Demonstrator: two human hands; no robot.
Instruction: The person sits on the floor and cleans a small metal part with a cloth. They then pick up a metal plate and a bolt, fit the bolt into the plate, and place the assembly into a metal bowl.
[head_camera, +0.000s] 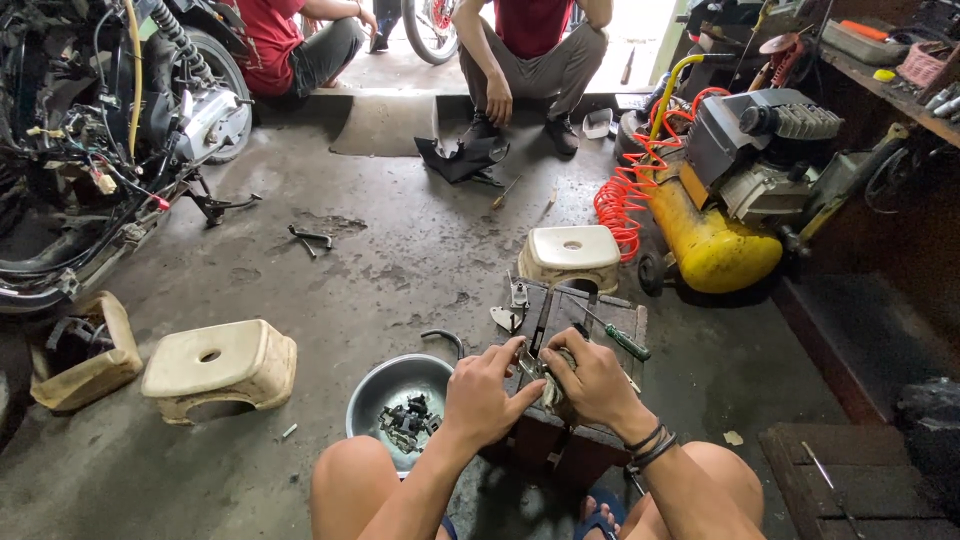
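While both hands pinch a small metal part (548, 372) over the wooden block (612, 322);
left hand (482, 392) and right hand (592, 380) closed on it; best kept low, fingertips steady, above the block.

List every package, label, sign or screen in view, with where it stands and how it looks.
No label, sign or screen shows clearly.
Cut-open plastic container: far left on the floor, boxy, dirty cream, dark parts inside.
Orange-lidded box: top right shelf, flat, grey.
Both hands work a small metal part over the dark wooden block.
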